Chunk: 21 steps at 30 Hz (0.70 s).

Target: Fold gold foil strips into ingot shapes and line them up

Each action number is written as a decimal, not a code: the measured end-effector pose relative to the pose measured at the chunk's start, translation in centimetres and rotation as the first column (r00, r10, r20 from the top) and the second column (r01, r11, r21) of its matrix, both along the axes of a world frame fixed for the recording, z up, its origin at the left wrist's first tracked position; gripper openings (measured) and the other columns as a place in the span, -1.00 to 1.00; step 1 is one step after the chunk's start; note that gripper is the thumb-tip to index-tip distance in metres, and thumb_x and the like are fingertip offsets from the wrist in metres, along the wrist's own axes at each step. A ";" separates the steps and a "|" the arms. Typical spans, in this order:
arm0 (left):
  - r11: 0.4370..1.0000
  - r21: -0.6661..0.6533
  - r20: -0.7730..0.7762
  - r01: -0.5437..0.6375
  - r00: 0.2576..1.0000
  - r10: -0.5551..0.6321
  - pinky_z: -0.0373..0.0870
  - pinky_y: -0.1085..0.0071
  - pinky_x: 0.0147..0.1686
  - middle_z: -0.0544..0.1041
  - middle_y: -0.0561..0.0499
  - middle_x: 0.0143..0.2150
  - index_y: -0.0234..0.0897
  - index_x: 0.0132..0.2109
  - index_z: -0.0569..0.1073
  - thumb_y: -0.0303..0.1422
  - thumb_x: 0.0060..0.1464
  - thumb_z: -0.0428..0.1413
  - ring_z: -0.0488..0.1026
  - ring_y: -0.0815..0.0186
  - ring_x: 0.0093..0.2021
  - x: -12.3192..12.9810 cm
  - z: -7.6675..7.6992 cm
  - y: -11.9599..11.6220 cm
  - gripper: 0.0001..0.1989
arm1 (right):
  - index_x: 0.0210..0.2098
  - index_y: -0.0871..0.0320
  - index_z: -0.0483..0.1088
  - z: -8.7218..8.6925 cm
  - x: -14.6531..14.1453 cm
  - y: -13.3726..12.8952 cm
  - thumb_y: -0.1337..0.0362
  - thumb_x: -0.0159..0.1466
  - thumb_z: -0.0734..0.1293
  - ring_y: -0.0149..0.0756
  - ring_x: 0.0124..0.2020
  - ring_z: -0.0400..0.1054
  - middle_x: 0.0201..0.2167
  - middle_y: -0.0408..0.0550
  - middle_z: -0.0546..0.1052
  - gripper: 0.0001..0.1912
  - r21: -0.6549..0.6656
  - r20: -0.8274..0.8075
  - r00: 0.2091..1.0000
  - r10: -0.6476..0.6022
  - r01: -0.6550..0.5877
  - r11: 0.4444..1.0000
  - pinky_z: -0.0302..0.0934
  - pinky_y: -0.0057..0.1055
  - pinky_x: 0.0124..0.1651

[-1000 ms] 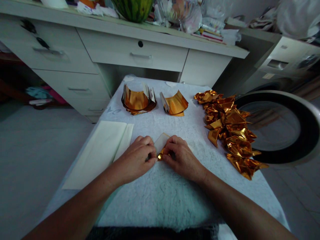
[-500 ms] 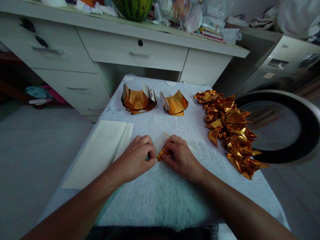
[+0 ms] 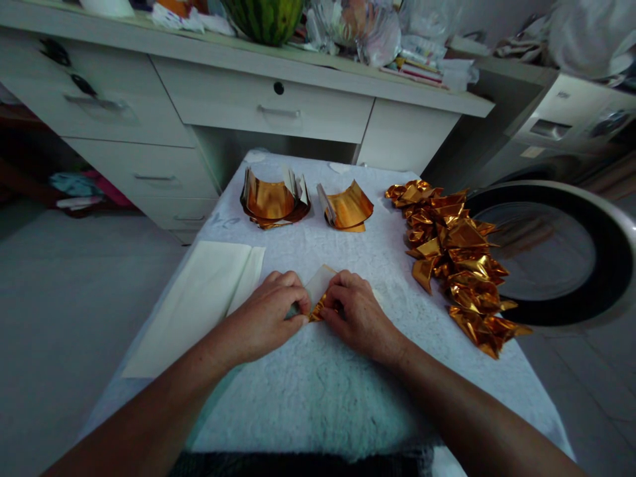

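Observation:
A small sheet of paper [image 3: 319,283], pale with a gold foil part folded over at its lower edge, lies between my hands at the middle of the cloth-covered table. My left hand [image 3: 278,308] pinches its lower left corner between thumb and finger. On the other side, my right hand [image 3: 355,310] grips the gold fold with its fingertips. Two stacks of curved gold sheets, a thicker one [image 3: 271,199] and a thinner one [image 3: 348,205], stand beyond my hands. Folded gold foil pieces [image 3: 460,245] are heaped in a row on the right.
Pale flat sheets [image 3: 191,305] lie at the table's left, partly beneath my left forearm. Behind stands a white desk [image 3: 278,109] with a watermelon [image 3: 265,20] and plastic bags on top. An open round washing machine door [image 3: 609,252] adjoins the table's right edge.
My left fingertips have shifted slightly left and down along the paper's corner, and a little more of the gold fold shows. Both hands still hold the paper.

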<state>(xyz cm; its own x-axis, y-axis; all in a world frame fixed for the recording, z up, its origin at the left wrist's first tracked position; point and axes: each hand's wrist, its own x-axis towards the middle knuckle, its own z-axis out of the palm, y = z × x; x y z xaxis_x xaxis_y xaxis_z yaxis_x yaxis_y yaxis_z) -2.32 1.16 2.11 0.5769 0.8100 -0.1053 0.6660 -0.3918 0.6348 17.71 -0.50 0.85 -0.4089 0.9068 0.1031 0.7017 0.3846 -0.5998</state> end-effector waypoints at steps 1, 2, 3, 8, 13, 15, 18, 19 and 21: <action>1.000 -0.003 -0.001 0.002 1.000 -0.002 0.25 0.24 -0.06 0.41 0.02 -0.22 -0.21 -0.33 0.48 -0.46 0.06 0.08 0.28 0.18 -0.08 0.0 0.0 0.0 -0.91 | -0.47 0.18 0.36 0.0 0.0 0.0 0.39 0.21 0.36 -0.27 -0.21 0.26 -0.28 -0.06 0.39 -0.86 0.001 0.001 1.000 0.001 -0.001 1.000 0.10 -0.28 -0.13; 1.000 -0.005 -0.002 0.003 1.000 -0.003 0.25 0.24 -0.05 0.41 0.02 -0.21 -0.21 -0.32 0.48 -0.46 0.06 0.08 0.28 0.18 -0.08 0.0 0.1 0.0 -0.90 | -0.47 0.18 0.36 0.0 0.0 0.0 0.39 0.22 0.36 -0.27 -0.21 0.26 -0.28 -0.06 0.39 -0.86 0.002 0.003 1.000 0.003 -0.003 1.000 0.10 -0.28 -0.13; 1.000 -0.007 -0.003 0.004 1.000 -0.004 0.25 0.24 -0.05 0.41 0.02 -0.22 -0.22 -0.32 0.48 -0.45 0.07 0.07 0.28 0.18 -0.08 0.0 0.1 0.0 -0.90 | -0.47 0.18 0.37 0.0 -0.1 0.0 0.39 0.22 0.36 -0.27 -0.21 0.27 -0.28 -0.06 0.40 -0.86 0.004 0.004 1.000 0.004 -0.004 1.000 0.10 -0.28 -0.13; 1.000 0.000 -0.018 -0.022 1.000 0.022 0.26 0.22 -0.06 0.42 0.01 -0.24 -0.21 -0.35 0.48 -0.35 0.08 0.11 0.28 0.17 -0.09 0.3 0.1 0.0 -0.92 | -0.47 0.18 0.37 0.0 0.0 0.0 0.38 0.22 0.36 -0.27 -0.20 0.27 -0.27 -0.05 0.40 -0.87 0.003 0.008 1.000 -0.001 0.001 1.000 0.11 -0.28 -0.12; 0.999 0.018 -0.027 -0.039 0.999 0.040 0.25 0.22 -0.08 0.42 0.01 -0.24 -0.22 -0.37 0.48 -0.37 0.08 0.12 0.28 0.15 -0.11 0.6 0.0 -0.1 -0.92 | -0.47 0.18 0.36 0.0 -0.1 -0.1 0.37 0.23 0.35 -0.28 -0.22 0.26 -0.28 -0.06 0.39 -0.86 -0.002 0.013 1.000 -0.010 0.010 1.000 0.11 -0.28 -0.13; 0.999 0.018 -0.034 -0.045 0.998 0.046 0.24 0.21 -0.09 0.42 0.01 -0.25 -0.22 -0.38 0.47 -0.39 0.06 0.13 0.27 0.15 -0.11 0.7 0.0 -0.1 -0.94 | -0.47 0.18 0.36 0.0 -0.1 -0.1 0.37 0.23 0.34 -0.27 -0.23 0.25 -0.28 -0.05 0.39 -0.86 0.003 0.013 1.000 -0.009 0.009 1.000 0.10 -0.28 -0.14; 0.998 0.022 -0.033 -0.054 0.998 0.054 0.23 0.23 -0.10 0.42 0.02 -0.25 -0.21 -0.36 0.44 -0.42 0.04 0.13 0.27 0.15 -0.12 0.8 0.1 -0.2 -0.97 | -0.46 0.17 0.35 0.0 -0.2 -0.1 0.39 0.22 0.33 -0.27 -0.24 0.25 -0.28 -0.05 0.38 -0.88 0.004 0.017 1.000 -0.008 0.008 1.000 0.09 -0.29 -0.15; 0.998 0.020 -0.022 -0.055 0.998 0.056 0.23 0.23 -0.11 0.42 0.02 -0.25 -0.21 -0.34 0.44 -0.44 0.04 0.13 0.27 0.15 -0.11 0.8 0.1 -0.2 -0.97 | -0.46 0.17 0.35 0.0 -0.2 -0.1 0.39 0.22 0.32 -0.27 -0.23 0.24 -0.28 -0.05 0.38 -0.89 0.005 0.020 1.000 -0.008 0.008 1.000 0.09 -0.29 -0.15; 0.998 0.014 0.006 -0.062 0.998 0.062 0.23 0.25 -0.12 0.43 0.04 -0.24 -0.20 -0.30 0.43 -0.46 0.03 0.12 0.27 0.16 -0.12 0.9 0.0 -0.3 -0.93 | -0.43 0.17 0.34 -0.1 -0.2 0.0 0.40 0.21 0.32 -0.27 -0.24 0.24 -0.30 -0.06 0.38 -0.91 0.008 0.028 1.000 -0.010 0.010 1.000 0.08 -0.29 -0.16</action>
